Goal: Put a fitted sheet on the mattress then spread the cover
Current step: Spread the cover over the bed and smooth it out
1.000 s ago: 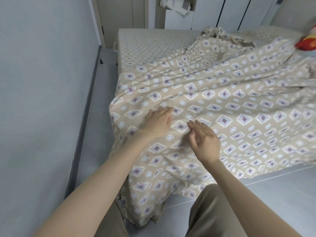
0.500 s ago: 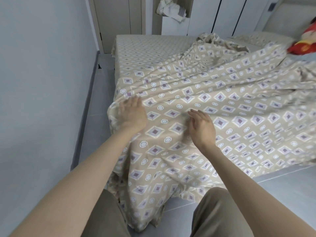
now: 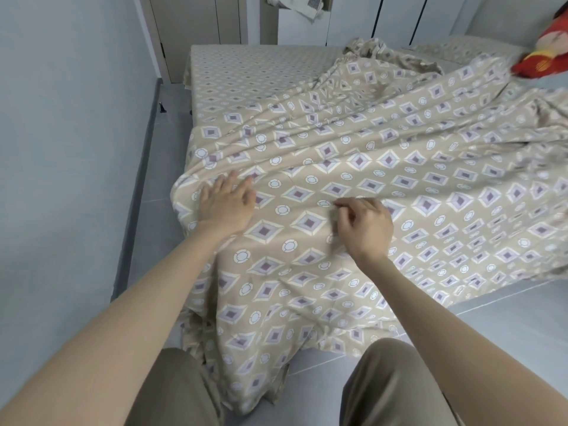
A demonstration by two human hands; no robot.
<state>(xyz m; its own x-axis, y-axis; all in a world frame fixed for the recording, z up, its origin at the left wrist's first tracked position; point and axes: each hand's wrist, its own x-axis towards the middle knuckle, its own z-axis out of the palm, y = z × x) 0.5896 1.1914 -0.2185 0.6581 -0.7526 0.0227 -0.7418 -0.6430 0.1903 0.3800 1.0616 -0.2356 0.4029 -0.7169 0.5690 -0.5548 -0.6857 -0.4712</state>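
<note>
The cover point(image 3: 368, 186) hides the near corner of the mattress point(image 3: 246, 72). The right hand point(image 3: 365, 229) curls its fingers under, so I cannot tell whether they pinch the fabric. The right edge cuts off a red cushion point(image 3: 544, 56), and the top edge cuts off some crumpled cloth point(image 3: 295, 4).

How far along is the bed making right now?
Done: the fitted sheet lies smooth at the far end. In hand: the left hand presses flat on the cover at the near corner while the right hand pinches it. Left: the cover is bunched toward the far side and hangs to the floor, so spreading remains.
</note>
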